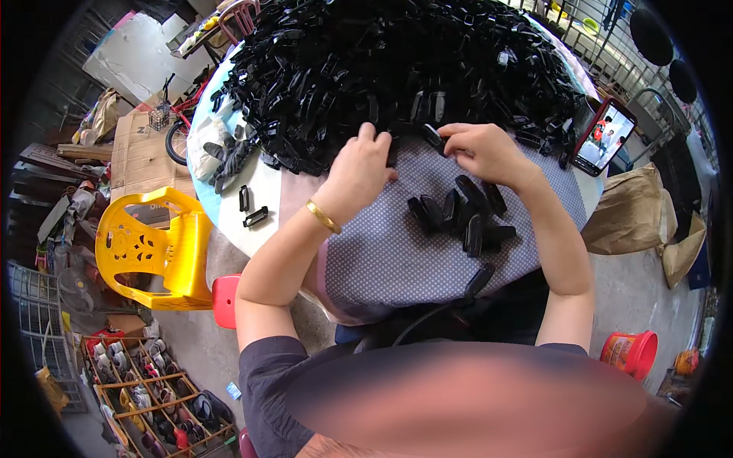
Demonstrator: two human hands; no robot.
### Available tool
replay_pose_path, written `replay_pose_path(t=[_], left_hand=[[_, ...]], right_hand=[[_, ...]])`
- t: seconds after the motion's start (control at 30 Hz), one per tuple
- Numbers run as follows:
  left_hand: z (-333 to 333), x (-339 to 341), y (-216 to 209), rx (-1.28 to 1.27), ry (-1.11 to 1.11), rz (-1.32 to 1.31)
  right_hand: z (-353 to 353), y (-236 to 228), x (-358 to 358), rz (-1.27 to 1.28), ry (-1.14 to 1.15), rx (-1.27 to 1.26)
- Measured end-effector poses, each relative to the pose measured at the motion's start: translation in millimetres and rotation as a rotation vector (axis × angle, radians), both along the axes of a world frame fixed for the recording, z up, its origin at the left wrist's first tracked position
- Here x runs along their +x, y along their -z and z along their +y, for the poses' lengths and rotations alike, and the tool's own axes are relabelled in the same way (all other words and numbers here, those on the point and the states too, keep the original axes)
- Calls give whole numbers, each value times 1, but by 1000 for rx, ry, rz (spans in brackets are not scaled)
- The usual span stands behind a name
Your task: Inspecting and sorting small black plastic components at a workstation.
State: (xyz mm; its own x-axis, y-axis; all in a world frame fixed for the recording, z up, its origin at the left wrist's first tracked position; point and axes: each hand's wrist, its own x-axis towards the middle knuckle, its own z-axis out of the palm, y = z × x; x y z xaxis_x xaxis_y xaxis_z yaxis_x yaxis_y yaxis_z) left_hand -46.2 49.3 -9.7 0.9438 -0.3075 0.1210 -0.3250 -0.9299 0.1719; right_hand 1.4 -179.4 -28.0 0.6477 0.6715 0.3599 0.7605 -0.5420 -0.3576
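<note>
A large heap of small black plastic pieces [328, 76] covers the far part of the round table. My left hand [360, 164], with a gold bangle on its wrist, is at the heap's near edge, fingers bent and closed around a dark piece mostly hidden by them. Pinched between my right thumb and fingers is a black oval plastic piece [434, 137]; my right hand [481, 150] keeps it just above the cloth. A loose group of larger black oval pieces [450, 210] lies nearer me on the dotted cloth [366, 256]. One more oval piece [479, 281] rests by the table's front edge.
A phone [603, 137] with a lit screen stands upright at the table's right edge. Two black rectangular pieces [256, 217] and a grey glove [229, 164] lie at the left. Around the table are a yellow chair [191, 252], a red stool [225, 301] and a red bucket [645, 353].
</note>
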Motion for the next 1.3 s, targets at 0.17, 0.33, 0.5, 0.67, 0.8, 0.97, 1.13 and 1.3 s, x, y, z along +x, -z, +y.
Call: replay_pose_path(t=[0.17,0.33,0.5,0.67,0.8,0.97,1.13,1.3], left_hand=[[-21,12,19,-244,323,-204],[-39,32,3,-376,327,-36],[-35,58,-6,-349,40,-311],[-34,74,2,-180,420,-437],[-50,76,3,7,389,-280],[-50,64,1,172,400,-362],[-34,53,2,-118,325,-619],[-25,44,3,-922,88,92]], right_hand=[[-9,1,14,170,-18,300],[-16,10,26,266,231,505],[-19,9,27,26,206,299],[-22,8,20,-108,201,91],[-23,-1,12,-89,333,-206],[-32,-5,17,-8,428,28],[-26,-9,18,245,226,392],[3,-11,-2,734,72,734]])
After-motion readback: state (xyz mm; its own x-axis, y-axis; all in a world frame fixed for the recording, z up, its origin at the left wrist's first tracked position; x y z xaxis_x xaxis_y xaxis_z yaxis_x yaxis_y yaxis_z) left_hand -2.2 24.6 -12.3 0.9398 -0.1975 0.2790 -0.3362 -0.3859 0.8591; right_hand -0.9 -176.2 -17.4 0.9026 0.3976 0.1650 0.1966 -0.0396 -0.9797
